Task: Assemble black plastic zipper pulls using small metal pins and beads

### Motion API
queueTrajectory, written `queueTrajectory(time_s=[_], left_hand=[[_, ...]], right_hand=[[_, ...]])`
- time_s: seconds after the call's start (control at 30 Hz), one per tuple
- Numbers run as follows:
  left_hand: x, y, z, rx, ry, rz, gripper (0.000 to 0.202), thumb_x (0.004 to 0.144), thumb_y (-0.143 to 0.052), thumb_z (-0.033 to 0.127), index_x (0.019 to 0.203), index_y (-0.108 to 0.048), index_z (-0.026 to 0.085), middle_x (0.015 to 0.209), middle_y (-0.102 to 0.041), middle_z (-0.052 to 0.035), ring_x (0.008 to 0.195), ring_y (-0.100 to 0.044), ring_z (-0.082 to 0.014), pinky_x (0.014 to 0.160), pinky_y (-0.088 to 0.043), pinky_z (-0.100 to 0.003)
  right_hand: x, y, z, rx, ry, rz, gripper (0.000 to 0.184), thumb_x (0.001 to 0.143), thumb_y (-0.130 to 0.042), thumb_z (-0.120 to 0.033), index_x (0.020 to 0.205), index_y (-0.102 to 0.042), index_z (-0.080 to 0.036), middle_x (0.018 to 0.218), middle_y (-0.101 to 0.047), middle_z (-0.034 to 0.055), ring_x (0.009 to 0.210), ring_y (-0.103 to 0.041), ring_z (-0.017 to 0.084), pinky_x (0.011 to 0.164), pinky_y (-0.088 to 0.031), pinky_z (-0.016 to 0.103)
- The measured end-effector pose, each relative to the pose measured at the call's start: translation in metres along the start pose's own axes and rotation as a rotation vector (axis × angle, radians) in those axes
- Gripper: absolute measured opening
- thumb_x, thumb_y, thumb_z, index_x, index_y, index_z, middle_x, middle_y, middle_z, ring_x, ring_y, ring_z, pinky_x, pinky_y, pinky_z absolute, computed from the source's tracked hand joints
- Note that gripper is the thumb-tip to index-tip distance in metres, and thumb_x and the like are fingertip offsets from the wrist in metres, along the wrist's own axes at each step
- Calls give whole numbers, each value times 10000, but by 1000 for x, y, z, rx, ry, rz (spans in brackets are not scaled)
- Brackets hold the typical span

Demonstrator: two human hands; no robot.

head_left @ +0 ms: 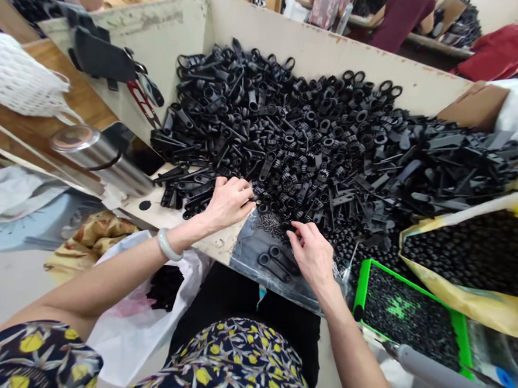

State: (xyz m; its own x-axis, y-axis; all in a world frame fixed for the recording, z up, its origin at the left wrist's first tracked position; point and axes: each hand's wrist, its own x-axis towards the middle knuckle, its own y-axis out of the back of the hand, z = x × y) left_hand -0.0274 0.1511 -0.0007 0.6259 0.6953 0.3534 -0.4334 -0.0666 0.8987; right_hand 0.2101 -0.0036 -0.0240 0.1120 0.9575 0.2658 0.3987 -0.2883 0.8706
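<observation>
My left hand (230,203) is at the near edge of a heap of black plastic parts (285,119), its fingers curled down. Whatever may lie under those fingertips is hidden. My right hand (312,251) pinches a small black plastic part (287,226) between thumb and fingers. Just beyond its fingertips is a little pile of small metal pieces (266,222) on a dark work mat (249,246). Long black handle-shaped pieces with ringed ends (274,266) lie on that mat, left of my right wrist.
Low pale walls (338,52) enclose the heap. A steel flask (103,158) stands at left. On the right are a green tray (416,280) of tiny black pieces, a yellow-edged sack (463,294) and a grey electric screwdriver (441,375). Other people sit beyond the far wall.
</observation>
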Motion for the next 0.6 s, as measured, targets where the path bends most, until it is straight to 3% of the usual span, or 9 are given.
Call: queueTrajectory(time_s=[0.13, 0.23, 0.37, 0.47, 0.6], left_hand=[[1, 19, 0, -428, 202, 75, 191, 921, -676, 364, 855, -632, 190, 790, -688, -2, 758, -619, -167, 822, -446, -358], [-3, 31, 15, -958, 390, 100, 318, 911, -710, 477, 895, -553, 200, 867, -714, -14, 755, -673, -158, 709, -502, -286], [-21, 29, 51, -1586, 646, -32, 417, 862, -798, 492, 975, -501, 221, 886, -724, -7, 599, -664, -129, 552, -508, -240], [-41, 18, 79, -1853, 842, -118, 422, 841, -848, 412, 1092, -577, 208, 892, -720, -21, 599, -634, -103, 542, -493, -208], [-62, 6, 108, -2099, 1026, -235, 315, 859, -841, 315, 1066, -683, 139, 914, -705, -66, 675, -618, -86, 615, -502, -192]], right_hand=[[11, -16, -5, -149, 51, 14, 306, 1080, -488, -380, 1235, -713, -243, 1059, -727, 82, 863, -682, 206, 757, -481, 318], [16, -19, -5, -172, 64, 13, 277, 1074, -507, -351, 1177, -739, -240, 1026, -733, 81, 864, -680, 212, 768, -470, 326], [4, -4, 7, 76, -12, 57, 300, 1076, -503, -392, 1188, -740, -243, 1047, -738, 67, 874, -695, 198, 792, -512, 314], [-8, 8, 17, 209, -92, 107, 317, 1052, -533, -439, 1151, -755, -236, 1012, -735, 62, 825, -688, 192, 771, -538, 324], [-2, 11, 15, 253, -141, 158, 303, 1027, -568, -426, 1119, -772, -222, 966, -743, 60, 775, -672, 187, 773, -547, 334]])
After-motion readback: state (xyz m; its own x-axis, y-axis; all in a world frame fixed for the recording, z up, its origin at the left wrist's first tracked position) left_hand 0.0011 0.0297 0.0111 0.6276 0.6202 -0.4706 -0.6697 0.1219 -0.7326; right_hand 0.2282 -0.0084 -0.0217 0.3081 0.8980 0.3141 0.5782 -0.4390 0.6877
